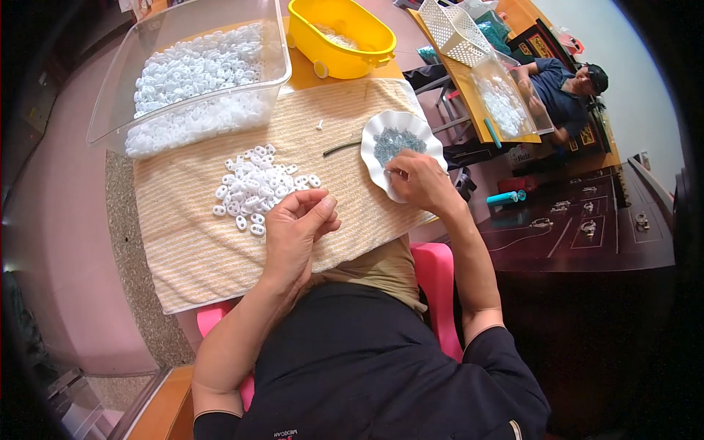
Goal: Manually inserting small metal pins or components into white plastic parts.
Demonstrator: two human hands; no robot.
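My right hand reaches over the near rim of a white wavy-edged dish. Its fingertips are drawn together at a heap of small grey-blue, clear-looking pieces; whatever they grip is hidden. Above the cloth, my left hand has its thumb pressed against curled fingers, and anything between them is too small or covered to make out. Just beyond that hand lies a loose pile of small white oval plastic parts, several showing two holes. A dark thin tube or rod lies against the dish's left side.
A striped beige cloth covers the table. At the far left stands a clear plastic bin of white parts; beyond the dish, a yellow wheeled tub. One small white piece lies alone. Another person sits at a table farther right.
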